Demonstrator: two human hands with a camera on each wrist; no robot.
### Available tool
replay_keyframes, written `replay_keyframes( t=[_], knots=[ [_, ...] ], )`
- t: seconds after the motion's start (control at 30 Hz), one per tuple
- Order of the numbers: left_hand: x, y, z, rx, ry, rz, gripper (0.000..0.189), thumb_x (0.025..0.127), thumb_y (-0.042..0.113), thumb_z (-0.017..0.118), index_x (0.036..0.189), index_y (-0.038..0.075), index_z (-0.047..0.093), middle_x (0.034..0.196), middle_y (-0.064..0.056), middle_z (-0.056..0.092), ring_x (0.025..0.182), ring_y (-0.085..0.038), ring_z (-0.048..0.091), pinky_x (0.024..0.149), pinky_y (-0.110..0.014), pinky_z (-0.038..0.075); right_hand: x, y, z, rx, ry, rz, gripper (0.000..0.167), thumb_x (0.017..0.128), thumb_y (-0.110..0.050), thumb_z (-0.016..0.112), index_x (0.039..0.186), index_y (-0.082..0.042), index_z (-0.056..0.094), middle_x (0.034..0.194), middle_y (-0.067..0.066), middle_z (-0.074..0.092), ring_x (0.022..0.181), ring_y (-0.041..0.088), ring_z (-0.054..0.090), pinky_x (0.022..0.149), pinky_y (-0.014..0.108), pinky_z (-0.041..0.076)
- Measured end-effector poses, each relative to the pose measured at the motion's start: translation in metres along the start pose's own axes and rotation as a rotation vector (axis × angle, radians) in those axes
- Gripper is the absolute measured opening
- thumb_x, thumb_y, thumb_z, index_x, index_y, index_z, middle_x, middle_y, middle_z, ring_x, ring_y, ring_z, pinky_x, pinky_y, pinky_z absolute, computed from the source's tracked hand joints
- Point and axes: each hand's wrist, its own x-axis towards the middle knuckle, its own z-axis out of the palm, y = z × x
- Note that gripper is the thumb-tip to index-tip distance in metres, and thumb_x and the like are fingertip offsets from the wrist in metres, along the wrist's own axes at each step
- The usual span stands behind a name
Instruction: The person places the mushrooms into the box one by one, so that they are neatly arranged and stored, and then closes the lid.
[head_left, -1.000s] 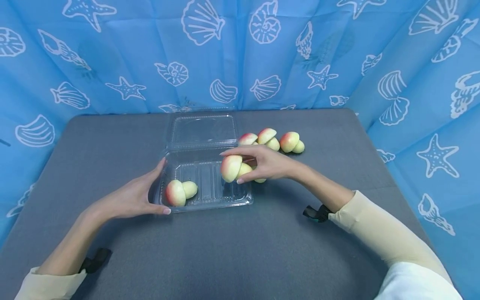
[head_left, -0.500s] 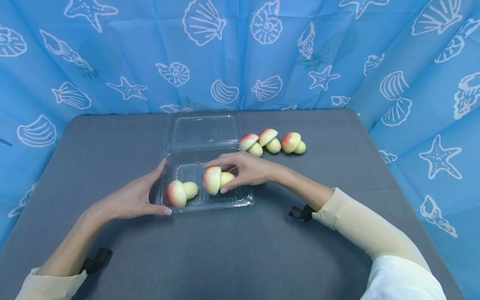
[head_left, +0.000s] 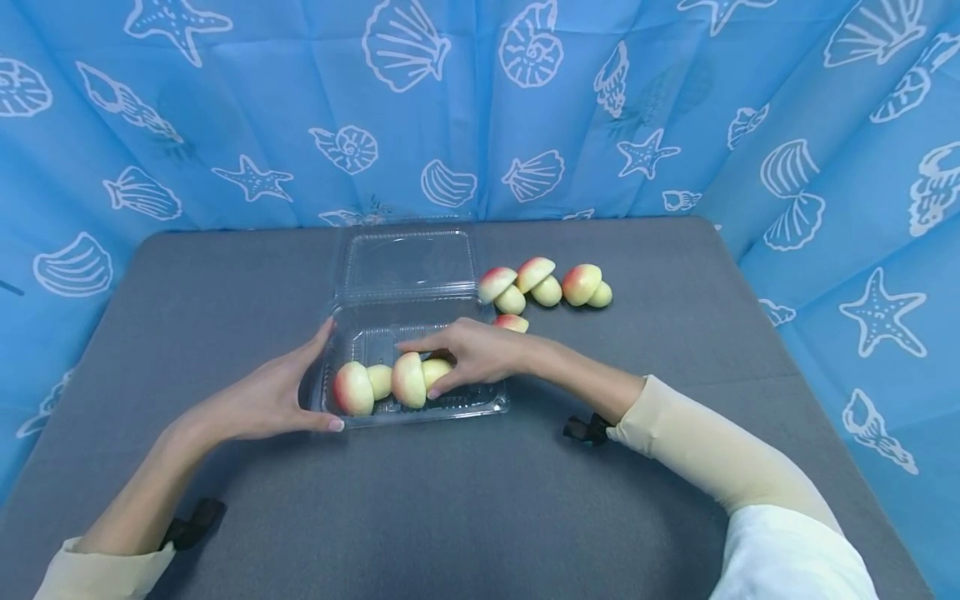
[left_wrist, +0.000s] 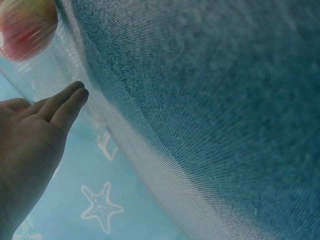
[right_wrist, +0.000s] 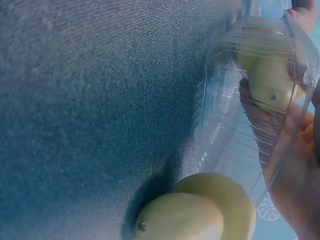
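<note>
A clear plastic clamshell container (head_left: 360, 321) lies on the grey table with its lid (head_left: 406, 260) folded back. My left hand (head_left: 258, 396) spans its left side, thumb at the front corner and straight fingers at the side wall. A mushroom-shaped piece (head_left: 352, 390) with a reddish cap lies inside at the left. Beside it, my right hand (head_left: 483, 354) pinches a second mushroom-shaped piece (head_left: 408, 380) low inside the container, cap to the left. Through the clear wall, the right wrist view shows the held mushroom-shaped piece (right_wrist: 270, 85).
Three mushroom-shaped pieces, left (head_left: 501, 287), middle (head_left: 538, 279) and right (head_left: 587, 285), lie behind the container's right side. Another mushroom-shaped piece (head_left: 512, 322) is partly hidden by my right hand. A blue seashell-print curtain (head_left: 480, 108) hangs around the table.
My right hand has moved left and down into the container with its mushroom-shaped piece, close to the one inside. The pieces behind have come into fuller view. My left hand has stayed put.
</note>
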Motion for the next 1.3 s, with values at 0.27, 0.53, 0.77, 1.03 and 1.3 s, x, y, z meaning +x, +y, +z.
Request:
replay_keyframes(
  t=[0.27,0.53,0.77,1.03,1.3],
  knots=[
    [-0.001,0.001,0.001,-0.001,0.002,0.001,0.134,0.072,0.056,0.084,0.159,0.012,-0.008,0.165,-0.019,0.006,0.147,-0.045,0.015,0.112,-0.065,0.022,0.006,-0.003,0.005,-0.073,-0.065,0.011,0.072,0.091,-0.027,0.075,0.15,-0.004,0.042,0.135,0.007,0.061,0.085,0.009,0.051,0.079,0.024,0.044],
    [-0.002,0.002,0.0,-0.008,0.005,-0.004,0.134,0.072,0.057,0.084,0.159,0.013,-0.008,0.165,-0.018,0.005,0.147,-0.046,0.014,0.111,-0.067,0.022,0.008,-0.006,0.007,-0.133,-0.099,0.024,0.075,0.092,-0.022,0.073,0.153,-0.004,0.035,0.132,0.007,0.062,0.084,0.011,0.05,0.08,0.027,0.044],
    [-0.001,0.0,0.002,-0.009,0.007,0.015,0.133,0.072,0.057,0.083,0.16,0.013,-0.007,0.165,-0.018,0.007,0.148,-0.045,0.015,0.111,-0.066,0.023,0.006,-0.004,0.004,-0.04,-0.098,0.041,0.077,0.091,-0.023,0.074,0.154,-0.005,0.034,0.153,0.006,0.044,0.124,0.009,0.052,0.1,0.027,0.044],
    [-0.001,0.0,0.003,-0.001,0.007,0.01,0.135,0.071,0.061,0.082,0.16,0.013,-0.008,0.165,-0.018,0.006,0.148,-0.045,0.015,0.111,-0.066,0.023,-0.006,-0.002,-0.006,0.256,-0.062,0.029,0.073,0.092,-0.02,0.073,0.154,-0.007,0.036,0.157,0.004,0.038,0.137,0.026,0.046,0.109,0.034,0.04],
    [-0.001,0.002,0.001,0.003,0.009,-0.002,0.136,0.07,0.059,0.083,0.159,0.012,-0.007,0.165,-0.019,0.004,0.148,-0.045,0.014,0.111,-0.066,0.022,-0.024,0.006,-0.015,0.396,0.059,-0.03,0.064,0.092,-0.013,0.073,0.149,-0.005,0.044,0.149,0.008,0.049,0.135,0.021,0.048,0.109,0.034,0.041]
  ],
)
